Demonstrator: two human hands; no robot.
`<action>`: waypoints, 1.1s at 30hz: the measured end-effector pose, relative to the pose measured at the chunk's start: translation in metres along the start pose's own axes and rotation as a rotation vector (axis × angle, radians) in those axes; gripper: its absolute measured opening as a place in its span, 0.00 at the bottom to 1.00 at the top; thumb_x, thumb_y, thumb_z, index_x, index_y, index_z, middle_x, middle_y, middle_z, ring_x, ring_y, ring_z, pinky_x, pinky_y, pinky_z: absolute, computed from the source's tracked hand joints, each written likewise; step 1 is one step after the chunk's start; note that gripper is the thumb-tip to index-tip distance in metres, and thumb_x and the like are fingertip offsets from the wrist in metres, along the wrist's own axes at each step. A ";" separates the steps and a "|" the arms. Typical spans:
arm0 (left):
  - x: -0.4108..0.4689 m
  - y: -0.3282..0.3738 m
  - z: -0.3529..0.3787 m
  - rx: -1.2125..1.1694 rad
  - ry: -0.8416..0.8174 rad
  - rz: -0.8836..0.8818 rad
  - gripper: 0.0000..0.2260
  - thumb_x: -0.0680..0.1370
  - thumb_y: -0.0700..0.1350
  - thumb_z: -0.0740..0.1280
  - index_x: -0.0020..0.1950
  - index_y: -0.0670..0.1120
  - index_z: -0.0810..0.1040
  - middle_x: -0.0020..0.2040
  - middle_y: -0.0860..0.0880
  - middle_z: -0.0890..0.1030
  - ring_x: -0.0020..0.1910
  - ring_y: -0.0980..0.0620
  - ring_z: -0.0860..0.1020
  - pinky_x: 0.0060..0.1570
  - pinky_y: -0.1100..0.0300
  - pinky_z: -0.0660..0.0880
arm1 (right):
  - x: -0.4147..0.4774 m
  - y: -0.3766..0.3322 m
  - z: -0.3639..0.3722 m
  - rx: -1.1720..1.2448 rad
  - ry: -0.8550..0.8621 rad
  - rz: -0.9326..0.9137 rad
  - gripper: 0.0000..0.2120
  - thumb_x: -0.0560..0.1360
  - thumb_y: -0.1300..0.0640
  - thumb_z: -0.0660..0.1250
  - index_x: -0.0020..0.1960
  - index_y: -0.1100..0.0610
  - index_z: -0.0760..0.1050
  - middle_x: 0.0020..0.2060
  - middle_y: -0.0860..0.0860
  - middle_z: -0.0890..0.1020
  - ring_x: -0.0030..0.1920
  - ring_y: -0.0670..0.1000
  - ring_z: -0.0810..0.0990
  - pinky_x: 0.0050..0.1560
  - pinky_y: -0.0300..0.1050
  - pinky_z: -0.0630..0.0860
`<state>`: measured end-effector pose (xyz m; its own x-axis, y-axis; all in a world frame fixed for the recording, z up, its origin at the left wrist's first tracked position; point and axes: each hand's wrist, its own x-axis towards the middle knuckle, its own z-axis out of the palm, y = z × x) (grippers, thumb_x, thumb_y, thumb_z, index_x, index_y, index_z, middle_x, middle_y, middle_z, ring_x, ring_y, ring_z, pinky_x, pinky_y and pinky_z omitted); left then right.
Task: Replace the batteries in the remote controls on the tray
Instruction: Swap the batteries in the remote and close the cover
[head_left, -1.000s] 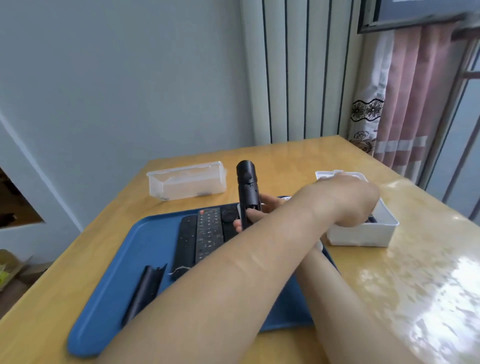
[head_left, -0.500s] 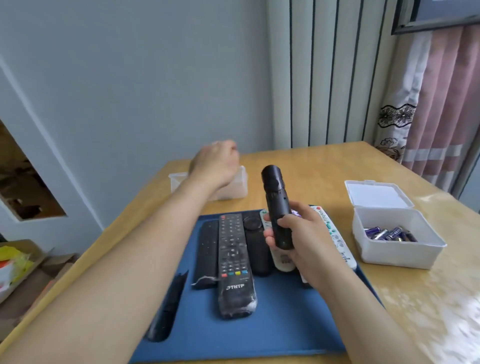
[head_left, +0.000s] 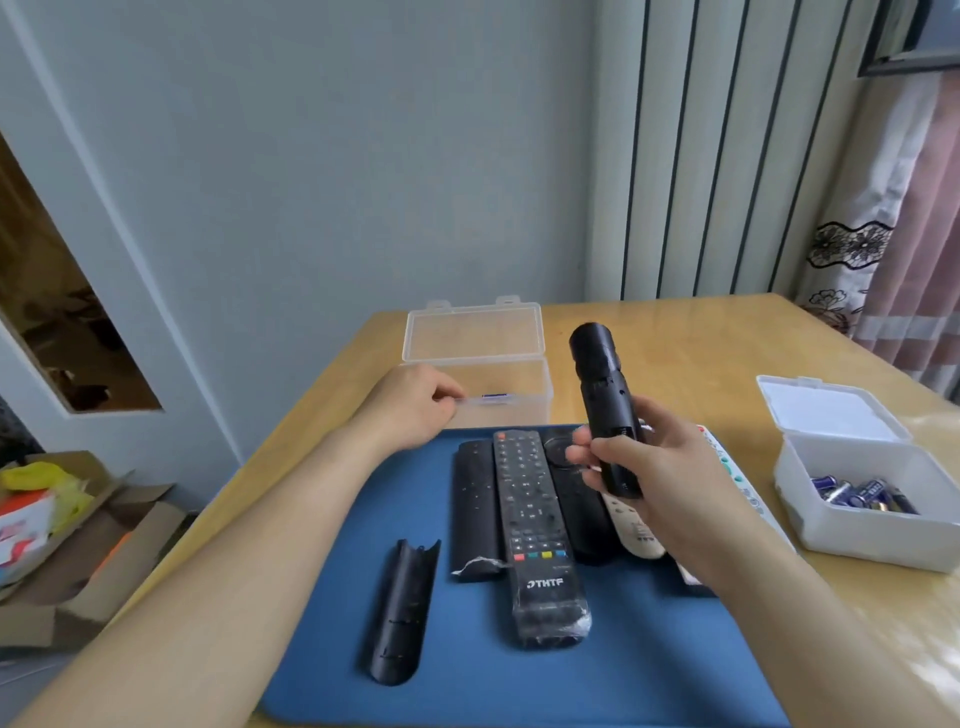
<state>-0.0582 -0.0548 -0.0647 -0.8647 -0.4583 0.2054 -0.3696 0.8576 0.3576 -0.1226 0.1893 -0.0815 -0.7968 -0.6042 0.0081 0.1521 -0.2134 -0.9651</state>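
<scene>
On the blue tray (head_left: 519, 686), at the near side of the wooden worktop (head_left: 685, 332), there's a row of remotes lying flat. From the left: a slim black remote (head_left: 475, 509), a long button remote (head_left: 535, 530) wrapped in clear film, a rounded black remote (head_left: 576, 514), then a cream remote (head_left: 639, 535) poking out from under the right arm. A loose black battery cover (head_left: 402, 608) sits on the tray's near left, apart from the row.

The right grip (head_left: 660, 478) is clamped round the lower half of a black stick remote (head_left: 597, 374), holding it upright above the row. The left grip (head_left: 415, 410) is at the near left corner of the clear box (head_left: 478, 332), which stands just past the tray's far edge with its lid up. The fingers are curled, but honestly I can't tell if they're pinching anything. There's a small blue item (head_left: 496, 398) at that box's near wall, too blurry to name.

Off to the right, a white box (head_left: 857, 540) stands open with a pile of batteries (head_left: 857, 491) inside.
</scene>
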 end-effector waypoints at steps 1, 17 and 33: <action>0.005 -0.001 -0.001 -0.030 -0.003 -0.011 0.13 0.77 0.41 0.63 0.55 0.49 0.84 0.56 0.54 0.83 0.54 0.55 0.77 0.51 0.68 0.68 | 0.007 -0.004 0.006 -0.058 0.002 -0.019 0.16 0.76 0.73 0.63 0.57 0.56 0.74 0.43 0.58 0.83 0.43 0.53 0.84 0.39 0.43 0.82; 0.084 0.022 0.006 0.100 -0.395 0.032 0.11 0.77 0.40 0.64 0.54 0.48 0.84 0.40 0.51 0.83 0.43 0.54 0.79 0.44 0.63 0.73 | 0.097 0.007 0.051 -0.869 0.045 -0.301 0.14 0.76 0.64 0.59 0.60 0.56 0.67 0.38 0.51 0.75 0.38 0.56 0.74 0.35 0.48 0.68; 0.103 0.034 -0.007 0.478 -0.466 0.048 0.05 0.69 0.42 0.69 0.39 0.42 0.83 0.33 0.48 0.84 0.35 0.51 0.83 0.41 0.57 0.80 | 0.097 0.008 0.047 -0.786 0.038 -0.279 0.13 0.76 0.65 0.59 0.59 0.55 0.67 0.38 0.50 0.74 0.37 0.53 0.72 0.35 0.47 0.68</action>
<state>-0.1575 -0.0743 -0.0252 -0.9006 -0.3608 -0.2424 -0.3447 0.9326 -0.1074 -0.1705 0.0927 -0.0763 -0.7659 -0.5794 0.2786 -0.4949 0.2547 -0.8308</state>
